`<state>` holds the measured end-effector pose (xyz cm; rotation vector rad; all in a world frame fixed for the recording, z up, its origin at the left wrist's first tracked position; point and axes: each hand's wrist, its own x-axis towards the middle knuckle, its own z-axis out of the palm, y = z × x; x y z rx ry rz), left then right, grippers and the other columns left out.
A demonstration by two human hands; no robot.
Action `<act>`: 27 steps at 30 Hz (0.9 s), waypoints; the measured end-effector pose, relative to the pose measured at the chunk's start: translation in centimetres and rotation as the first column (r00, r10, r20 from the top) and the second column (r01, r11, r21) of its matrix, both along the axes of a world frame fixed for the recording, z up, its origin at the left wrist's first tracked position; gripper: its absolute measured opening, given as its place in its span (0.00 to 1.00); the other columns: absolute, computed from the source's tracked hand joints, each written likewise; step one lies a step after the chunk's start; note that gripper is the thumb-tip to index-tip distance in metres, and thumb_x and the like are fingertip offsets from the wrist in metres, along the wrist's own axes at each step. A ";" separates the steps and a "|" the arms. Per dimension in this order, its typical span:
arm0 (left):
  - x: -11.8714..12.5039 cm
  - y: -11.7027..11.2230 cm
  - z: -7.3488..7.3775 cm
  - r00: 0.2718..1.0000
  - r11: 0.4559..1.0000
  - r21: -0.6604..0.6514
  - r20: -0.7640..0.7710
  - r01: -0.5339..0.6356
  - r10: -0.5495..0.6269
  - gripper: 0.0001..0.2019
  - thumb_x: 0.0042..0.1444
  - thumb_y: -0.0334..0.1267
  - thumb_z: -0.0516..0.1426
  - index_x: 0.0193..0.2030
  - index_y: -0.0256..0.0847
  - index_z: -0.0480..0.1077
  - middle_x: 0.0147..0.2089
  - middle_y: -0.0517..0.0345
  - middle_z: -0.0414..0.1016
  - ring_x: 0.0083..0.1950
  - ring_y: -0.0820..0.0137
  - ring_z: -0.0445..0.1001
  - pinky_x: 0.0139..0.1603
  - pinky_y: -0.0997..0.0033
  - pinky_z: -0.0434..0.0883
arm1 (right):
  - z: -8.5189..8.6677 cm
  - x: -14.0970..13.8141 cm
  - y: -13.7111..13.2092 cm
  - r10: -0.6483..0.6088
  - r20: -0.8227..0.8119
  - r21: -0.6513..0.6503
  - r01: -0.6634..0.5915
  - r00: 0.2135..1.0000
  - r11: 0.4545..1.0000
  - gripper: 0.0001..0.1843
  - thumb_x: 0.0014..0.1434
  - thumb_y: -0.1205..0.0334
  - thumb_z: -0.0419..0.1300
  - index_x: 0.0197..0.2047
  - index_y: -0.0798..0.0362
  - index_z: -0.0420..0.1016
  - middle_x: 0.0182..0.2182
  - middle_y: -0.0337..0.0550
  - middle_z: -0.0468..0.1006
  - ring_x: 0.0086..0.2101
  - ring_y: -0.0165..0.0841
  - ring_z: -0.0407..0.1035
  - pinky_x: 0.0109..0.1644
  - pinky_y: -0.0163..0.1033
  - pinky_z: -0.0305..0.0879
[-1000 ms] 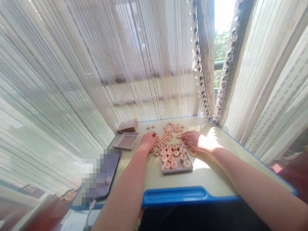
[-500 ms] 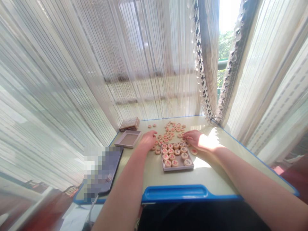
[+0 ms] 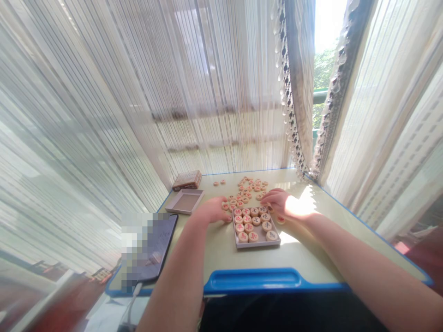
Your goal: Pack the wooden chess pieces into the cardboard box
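A shallow white box (image 3: 258,245) holds rows of round xiangqi pieces, red characters on the left and black on the right, with gaps near its front. My left hand (image 3: 212,210) is beside the box's left edge, thumb and fingers spread around loose pieces there. At the far right corner of the box, my right hand (image 3: 279,202) reaches over loose pieces with its fingers stretched out. Whether its fingertips touch one is hard to see. More loose xiangqi pieces (image 3: 238,198) lie scattered beyond the box. One red-marked piece (image 3: 280,220) rests under the right wrist.
An empty box lid (image 3: 185,201) lies at the left, with a brown box-like stack (image 3: 187,180) behind it. Nearer me is a dark tablet (image 3: 161,251) with a white cable. A blue tray (image 3: 254,278) forms the table's front edge. Curtains surround the far sides.
My left hand has come nearer, with its thumb now spread toward the box's left side. My right hand has shifted slightly left over the pieces. The box's contents look the same.
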<state>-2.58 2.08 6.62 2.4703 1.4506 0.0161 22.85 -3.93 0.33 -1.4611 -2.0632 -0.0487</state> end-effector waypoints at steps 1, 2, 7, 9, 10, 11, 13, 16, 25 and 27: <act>0.1 0.0 0.0 1.000 1.000 0.013 0.000 -0.011 0.011 0.34 0.39 0.42 0.62 0.56 0.40 0.62 0.54 0.48 0.69 0.51 0.60 0.69 0.47 0.70 0.66 | -0.1 0.0 0.1 -0.003 -0.007 0.000 0.003 1.000 1.000 0.23 0.44 0.77 0.49 0.35 0.48 0.79 0.39 0.41 0.78 0.45 0.40 0.66 0.50 0.45 0.66; 0.2 0.0 0.0 1.000 0.999 0.025 0.005 -0.023 0.023 0.32 0.40 0.41 0.61 0.56 0.39 0.62 0.53 0.48 0.69 0.51 0.61 0.69 0.48 0.70 0.66 | -0.3 -0.1 0.3 -0.008 -0.014 0.004 0.008 1.000 1.000 0.23 0.44 0.77 0.49 0.34 0.48 0.80 0.38 0.41 0.78 0.45 0.39 0.66 0.50 0.45 0.65; 0.6 0.3 -0.5 0.995 0.995 0.053 0.055 -0.083 0.080 0.29 0.42 0.38 0.61 0.55 0.39 0.63 0.53 0.49 0.70 0.50 0.63 0.70 0.47 0.73 0.66 | -0.9 0.0 0.9 -0.021 -0.004 0.009 0.021 1.000 1.000 0.22 0.44 0.76 0.49 0.33 0.47 0.80 0.38 0.42 0.78 0.45 0.39 0.66 0.50 0.46 0.65; 0.7 0.6 -0.9 0.993 0.994 0.075 0.095 -0.083 0.076 0.28 0.43 0.38 0.60 0.54 0.39 0.63 0.52 0.49 0.70 0.49 0.65 0.71 0.46 0.74 0.66 | -0.9 0.0 0.9 -0.006 -0.004 0.013 0.006 1.000 1.000 0.21 0.45 0.75 0.49 0.34 0.48 0.80 0.38 0.42 0.78 0.45 0.40 0.66 0.50 0.47 0.65; 0.8 0.7 -1.1 0.991 0.993 0.090 0.114 -0.078 0.067 0.27 0.44 0.37 0.60 0.54 0.39 0.63 0.52 0.50 0.70 0.48 0.66 0.71 0.45 0.74 0.66 | -0.8 0.1 0.8 0.006 -0.005 0.017 -0.006 1.000 1.000 0.21 0.45 0.74 0.50 0.34 0.48 0.80 0.38 0.43 0.78 0.45 0.40 0.66 0.50 0.47 0.65; 0.9 0.9 -1.4 0.990 0.992 0.104 0.130 -0.070 0.056 0.26 0.44 0.37 0.59 0.53 0.40 0.64 0.52 0.51 0.71 0.47 0.66 0.71 0.45 0.75 0.66 | -0.7 0.1 0.7 0.017 -0.005 0.022 -0.017 1.000 1.000 0.20 0.46 0.73 0.50 0.34 0.48 0.79 0.38 0.43 0.78 0.45 0.40 0.66 0.50 0.47 0.65; 1.0 1.1 -1.7 0.988 0.990 0.126 0.152 -0.056 0.036 0.23 0.46 0.37 0.58 0.51 0.41 0.65 0.50 0.52 0.72 0.46 0.67 0.72 0.44 0.75 0.66 | -0.4 0.1 0.5 0.040 0.001 0.031 -0.040 0.999 0.999 0.19 0.46 0.73 0.50 0.35 0.49 0.79 0.38 0.43 0.78 0.45 0.40 0.66 0.50 0.47 0.65; 1.3 1.3 -2.0 0.987 0.985 0.168 0.162 -0.028 0.001 0.18 0.48 0.35 0.55 0.48 0.41 0.68 0.47 0.52 0.74 0.45 0.67 0.72 0.45 0.74 0.66 | 0.1 0.0 0.1 0.059 0.014 0.048 -0.060 0.998 0.997 0.20 0.45 0.74 0.50 0.36 0.49 0.79 0.39 0.42 0.78 0.44 0.39 0.67 0.50 0.46 0.65; 1.5 1.0 -2.3 0.990 0.980 0.186 0.110 0.069 -0.090 0.12 0.46 0.29 0.53 0.35 0.40 0.75 0.36 0.54 0.77 0.37 0.68 0.73 0.37 0.74 0.66 | 0.2 0.1 -0.1 0.056 -0.005 0.084 -0.055 0.998 0.995 0.18 0.49 0.72 0.51 0.41 0.51 0.77 0.40 0.45 0.77 0.44 0.39 0.66 0.47 0.45 0.66; 1.4 1.0 -2.3 0.989 0.977 0.199 0.115 0.072 -0.096 0.12 0.45 0.29 0.53 0.35 0.40 0.75 0.36 0.54 0.77 0.37 0.68 0.73 0.36 0.74 0.66 | 0.1 0.1 -0.1 0.053 -0.005 0.082 -0.052 0.999 0.995 0.18 0.50 0.71 0.51 0.42 0.51 0.76 0.41 0.45 0.76 0.45 0.39 0.66 0.48 0.45 0.66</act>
